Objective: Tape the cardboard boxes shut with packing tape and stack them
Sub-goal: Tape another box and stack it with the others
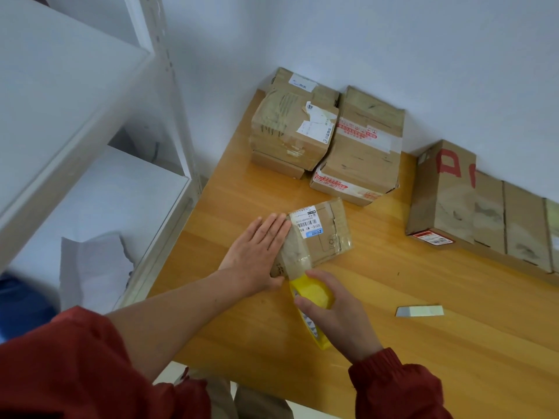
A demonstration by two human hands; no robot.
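While looking down on the wooden worktop (393,343), count one small cardboard box (320,237) near the middle, lying flat, white barcode label up, glossy clear tape over its near end. Note left hand (257,252) flat, fingers straight and together, pressing on the box's left end and covering that edge. Note right hand (335,316) with fingers curled round one yellow tape roll (314,293), held just at the box's near end; cannot tell whether roll and box touch. Much of the roll hidden by the fingers.

Surroundings:
- Behind the small box, against the wall (393,49): cluster of worn taped boxes (366,146) in two piles touching each other. At least four; overlap prevents an exact count.
- Right, along the wall: row of boxes (453,201), nearest one marked in red, running off frame. Seams unclear, so no count.
- One pale flat item with a slanted end (420,310), right of the right hand, apart from it.
- One white shelving unit (169,95) just beside the worktop's left edge; one crumpled pale sheet (93,267) on its lower shelf.
- Two red sleeves (75,373).
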